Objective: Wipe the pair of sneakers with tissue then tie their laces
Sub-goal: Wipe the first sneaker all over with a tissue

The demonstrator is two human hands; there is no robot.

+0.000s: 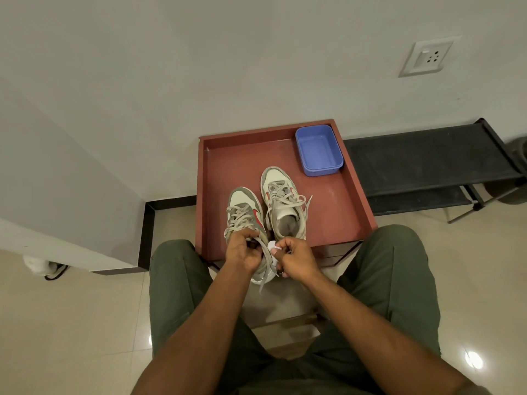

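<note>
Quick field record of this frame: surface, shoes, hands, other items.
surface: red-brown tray
left sneaker: laces loose, heel past the tray's near edge
right sneaker: on tray, laces untied
left hand: grips left sneaker's lace
right hand: pinches lace, also holds a small white piece, perhaps tissue
other: empty blue container, tray's far right corner

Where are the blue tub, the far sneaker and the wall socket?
Blue tub (pixel 317 148): head view, on its inner floor.
Far sneaker (pixel 274 177): head view, on its toe cap.
Wall socket (pixel 430 56): head view, on its faceplate.
</note>
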